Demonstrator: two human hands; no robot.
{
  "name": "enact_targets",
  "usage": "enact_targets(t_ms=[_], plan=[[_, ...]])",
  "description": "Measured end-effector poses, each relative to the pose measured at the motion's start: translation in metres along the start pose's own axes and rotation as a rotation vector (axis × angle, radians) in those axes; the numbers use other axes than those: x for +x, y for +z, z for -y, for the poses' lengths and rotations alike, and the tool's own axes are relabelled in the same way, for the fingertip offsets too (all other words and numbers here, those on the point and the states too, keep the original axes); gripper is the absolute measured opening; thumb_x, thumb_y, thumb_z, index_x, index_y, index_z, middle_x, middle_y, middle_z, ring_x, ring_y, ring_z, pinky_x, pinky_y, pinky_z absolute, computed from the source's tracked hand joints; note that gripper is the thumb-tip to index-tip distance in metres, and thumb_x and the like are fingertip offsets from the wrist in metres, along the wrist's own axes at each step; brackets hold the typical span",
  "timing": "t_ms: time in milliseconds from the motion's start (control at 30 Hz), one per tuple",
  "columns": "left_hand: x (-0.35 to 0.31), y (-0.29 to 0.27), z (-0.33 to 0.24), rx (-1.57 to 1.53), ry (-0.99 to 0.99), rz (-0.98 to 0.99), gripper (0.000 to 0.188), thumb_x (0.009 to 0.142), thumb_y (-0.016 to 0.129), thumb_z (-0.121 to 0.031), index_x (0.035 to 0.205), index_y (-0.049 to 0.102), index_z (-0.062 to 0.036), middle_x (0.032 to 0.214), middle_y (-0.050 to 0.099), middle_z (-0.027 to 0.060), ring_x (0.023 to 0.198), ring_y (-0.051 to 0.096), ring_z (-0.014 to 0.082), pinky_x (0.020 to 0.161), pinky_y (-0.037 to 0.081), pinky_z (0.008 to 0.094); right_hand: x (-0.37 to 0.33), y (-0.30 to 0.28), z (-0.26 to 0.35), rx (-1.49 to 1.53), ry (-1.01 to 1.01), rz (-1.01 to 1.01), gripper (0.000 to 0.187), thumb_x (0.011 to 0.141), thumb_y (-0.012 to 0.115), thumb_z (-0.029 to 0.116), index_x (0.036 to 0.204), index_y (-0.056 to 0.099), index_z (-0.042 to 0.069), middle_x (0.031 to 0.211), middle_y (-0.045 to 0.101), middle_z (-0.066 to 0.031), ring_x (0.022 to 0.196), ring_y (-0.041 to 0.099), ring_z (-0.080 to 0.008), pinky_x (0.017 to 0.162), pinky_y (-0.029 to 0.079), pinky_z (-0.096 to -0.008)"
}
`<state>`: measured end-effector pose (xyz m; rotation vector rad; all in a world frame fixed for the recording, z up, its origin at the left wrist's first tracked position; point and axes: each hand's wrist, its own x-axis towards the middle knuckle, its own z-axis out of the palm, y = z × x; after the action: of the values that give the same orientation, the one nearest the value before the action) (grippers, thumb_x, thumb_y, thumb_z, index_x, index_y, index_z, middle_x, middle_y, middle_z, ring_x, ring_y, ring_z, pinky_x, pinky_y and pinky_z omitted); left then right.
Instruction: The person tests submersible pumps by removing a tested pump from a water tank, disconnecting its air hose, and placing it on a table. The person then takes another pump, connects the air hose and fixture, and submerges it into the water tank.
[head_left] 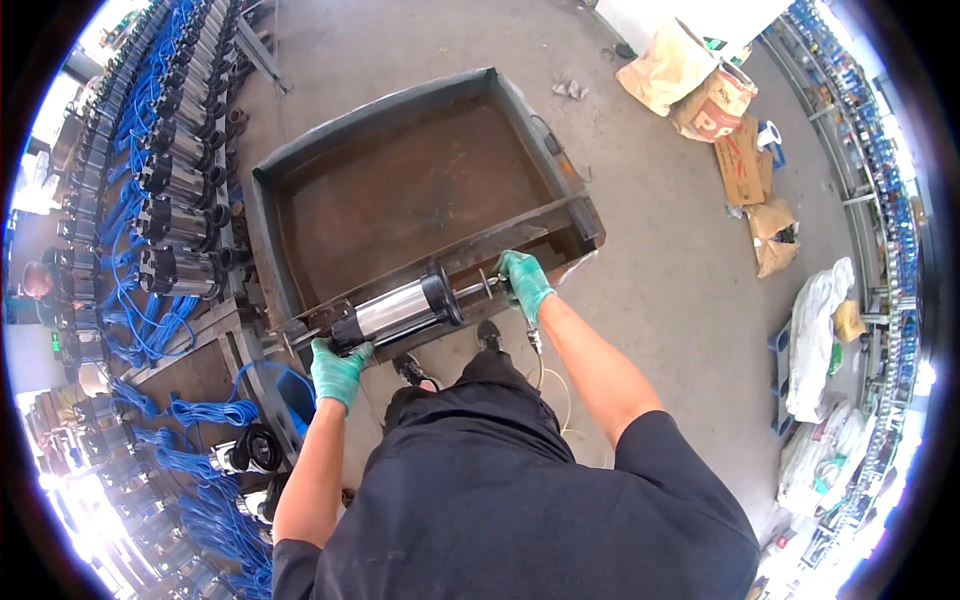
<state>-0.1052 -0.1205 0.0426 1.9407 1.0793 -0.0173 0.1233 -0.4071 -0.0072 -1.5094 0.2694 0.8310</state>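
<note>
Dark shirt (500, 500), left hand (339, 374) clasped on steel cylinder (392, 310), right hand (524, 282) around hose fitting (533, 338); beyond, tank (528, 130) brown inside

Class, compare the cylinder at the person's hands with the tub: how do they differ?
The cylinder is silver with black ends; the tub is brown inside with a grey rim. The cylinder is slim and round; the tub is far larger, boxy and open-topped. The cylinder shines; the tub looks dull. Both look metallic.
</note>
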Motion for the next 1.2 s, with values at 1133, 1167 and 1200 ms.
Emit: enact_targets(t_ms=[1133,1167,1200], plan=[[-0.005,0.005,-0.002,0.023,0.044,-0.034,0.083,0.072,0.092,-0.034,0.128,0.047,0.0084,0.118,0.068,0.026,0.108,0.067,0.0371,0.095,0.051,0.0401,0.077,-0.14,0.086,-1.448,-0.121,-0.491,0.04,0.098,0.051,0.032,0.12,0.064,0.002,0.121,0.067,-0.0274,0.116,0.063,-0.0447,0.097,0.051,-0.0538],[0.001,0.012,0.019,0.118,0.137,-0.112,0.081,0.073,0.091,-0.034,0.127,0.049,0.0081,0.116,0.069,0.0251,0.108,0.067,0.0369,0.094,0.052,0.0404,0.079,-0.14,0.087,-1.44,-0.114,-0.507,0.037,0.099,0.052,0.031,0.12,0.065,0.004,0.123,0.067,-0.0257,0.117,0.064,-0.0435,0.097,0.052,-0.054],[-0.003,0.009,0.004,0.052,0.105,-0.036,0.081,0.073,0.091,-0.035,0.129,0.05,0.0079,0.114,0.069,0.0248,0.107,0.068,0.0364,0.094,0.052,0.04,0.082,-0.153,0.081,-1.427,-0.101,-0.518,0.038,0.099,0.052,0.033,0.121,0.064,0.005,0.123,0.067,-0.0256,0.117,0.064,-0.0432,0.097,0.052,-0.0544]])
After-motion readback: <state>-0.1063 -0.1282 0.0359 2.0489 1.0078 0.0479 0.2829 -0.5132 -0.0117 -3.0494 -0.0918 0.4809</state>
